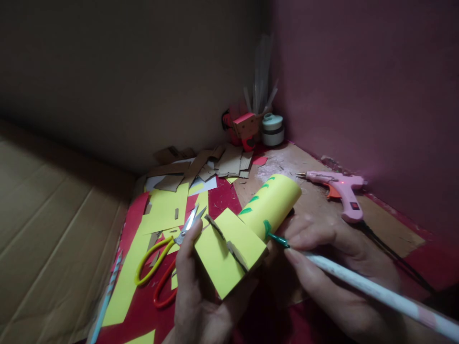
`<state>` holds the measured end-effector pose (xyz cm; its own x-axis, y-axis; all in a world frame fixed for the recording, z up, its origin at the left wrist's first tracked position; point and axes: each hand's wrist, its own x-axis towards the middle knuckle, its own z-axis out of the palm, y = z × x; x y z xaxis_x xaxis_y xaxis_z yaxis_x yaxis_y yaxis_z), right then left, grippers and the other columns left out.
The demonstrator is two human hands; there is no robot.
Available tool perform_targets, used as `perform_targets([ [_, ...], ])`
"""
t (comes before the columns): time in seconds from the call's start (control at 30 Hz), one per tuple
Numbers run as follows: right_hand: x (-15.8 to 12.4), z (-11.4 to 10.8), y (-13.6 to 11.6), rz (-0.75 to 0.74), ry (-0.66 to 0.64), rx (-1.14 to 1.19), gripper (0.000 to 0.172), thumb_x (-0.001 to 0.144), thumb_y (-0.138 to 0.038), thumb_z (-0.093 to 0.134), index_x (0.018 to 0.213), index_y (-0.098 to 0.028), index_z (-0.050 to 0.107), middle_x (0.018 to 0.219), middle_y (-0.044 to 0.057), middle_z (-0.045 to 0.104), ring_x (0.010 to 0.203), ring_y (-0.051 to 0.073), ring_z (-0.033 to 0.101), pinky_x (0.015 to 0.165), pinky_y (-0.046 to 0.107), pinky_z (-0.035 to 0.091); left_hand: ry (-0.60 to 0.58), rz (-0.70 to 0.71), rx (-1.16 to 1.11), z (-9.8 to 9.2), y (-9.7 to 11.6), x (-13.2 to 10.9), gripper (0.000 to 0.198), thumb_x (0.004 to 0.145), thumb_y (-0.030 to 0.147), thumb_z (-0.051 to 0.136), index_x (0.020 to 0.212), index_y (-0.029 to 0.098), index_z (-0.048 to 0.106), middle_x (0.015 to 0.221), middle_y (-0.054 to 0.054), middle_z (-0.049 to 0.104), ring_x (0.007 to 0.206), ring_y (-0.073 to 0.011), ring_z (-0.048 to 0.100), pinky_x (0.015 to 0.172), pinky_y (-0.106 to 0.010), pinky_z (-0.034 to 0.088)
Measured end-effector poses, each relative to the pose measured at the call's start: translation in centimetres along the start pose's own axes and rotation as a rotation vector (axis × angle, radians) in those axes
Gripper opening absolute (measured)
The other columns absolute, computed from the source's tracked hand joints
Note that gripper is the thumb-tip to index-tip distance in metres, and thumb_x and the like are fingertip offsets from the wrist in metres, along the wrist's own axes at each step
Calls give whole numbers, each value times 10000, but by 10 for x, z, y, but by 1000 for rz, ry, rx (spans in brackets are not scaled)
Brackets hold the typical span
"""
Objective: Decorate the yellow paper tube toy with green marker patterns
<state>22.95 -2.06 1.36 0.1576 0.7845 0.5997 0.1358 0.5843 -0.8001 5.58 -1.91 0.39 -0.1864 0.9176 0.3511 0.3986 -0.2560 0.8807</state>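
Observation:
My left hand (201, 296) grips a yellow paper craft figure by its boxy end (229, 258), which has two dark cardboard strips set in its face. A yellow paper tube (276, 205) joins that box and points up and right, with several green painted marks along its side. In my right hand (333, 272) a pale paintbrush (369, 284) is pinched near its tip. Its green bristle end touches the tube close to the box, at a fresh-looking green mark. Scissors (181, 239) with yellow and red handles lie just left of my left hand.
A pink glue gun (337, 184) lies at the right, its cord trailing toward me. Cardboard scraps (201, 167) and yellow paper sheets (165, 208) cover the table's left and back. A white lidded jar (273, 131) and a small box-headed figure (245, 126) stand in the corner. Another brush (107, 296) lies far left.

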Motion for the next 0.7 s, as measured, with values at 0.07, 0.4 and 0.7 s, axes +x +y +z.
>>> perform_targets([
  [0.07,-3,-1,2,25,7,-5,275,809,-13,559,877,-278,577,667,7,589,495,135,571,384,262,452,-5,-26,-30,-1,-2,-1,876,560,184,866,1336,319,484,1086,-24,630,815,-201,644,659,-272,574],
  [0.4,1,1,-1,-49,-11,-38,292,778,7,546,860,-272,571,651,8,619,529,157,623,405,259,482,5,-16,9,0,3,1,888,542,233,888,1335,293,494,1015,-30,638,768,-201,653,630,-274,595],
  [0.7,-13,-2,10,132,-22,69,269,869,-49,558,958,-302,558,760,1,571,499,118,568,405,270,473,19,12,5,-1,-2,0,879,544,254,890,1335,318,511,1186,-53,575,935,-240,628,689,-280,607],
])
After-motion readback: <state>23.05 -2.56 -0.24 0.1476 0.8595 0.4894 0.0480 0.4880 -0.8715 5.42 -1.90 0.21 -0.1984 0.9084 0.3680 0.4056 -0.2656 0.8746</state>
